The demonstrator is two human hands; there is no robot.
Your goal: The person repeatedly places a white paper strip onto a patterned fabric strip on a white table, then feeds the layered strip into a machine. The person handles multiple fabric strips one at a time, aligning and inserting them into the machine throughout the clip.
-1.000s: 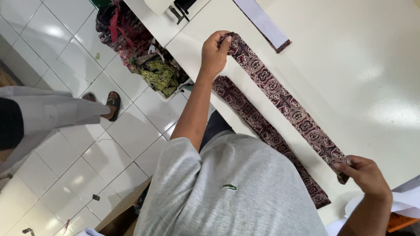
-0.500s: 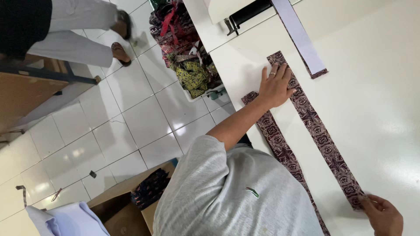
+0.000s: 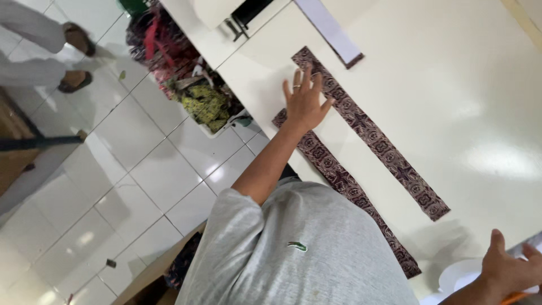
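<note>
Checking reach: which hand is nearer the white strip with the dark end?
Left. The left hand is spread flat just short of the white strip; the right hand is far along the table.

A white-and-dark flat strip (image 3: 330, 29) is lying at 12 o'clock on the cream table (image 3: 451, 85). A black clamp-like fitting (image 3: 244, 14) is sitting at 11 o'clock by the table edge. A heap of colourful fabric scraps (image 3: 186, 79) is piling up at 10 o'clock on the white tiled floor (image 3: 113, 186). Another person's 2 sandalled feet (image 3: 76, 59) are standing at 10 o'clock. A white plate (image 3: 460, 274) is showing at 4 o'clock.
</note>
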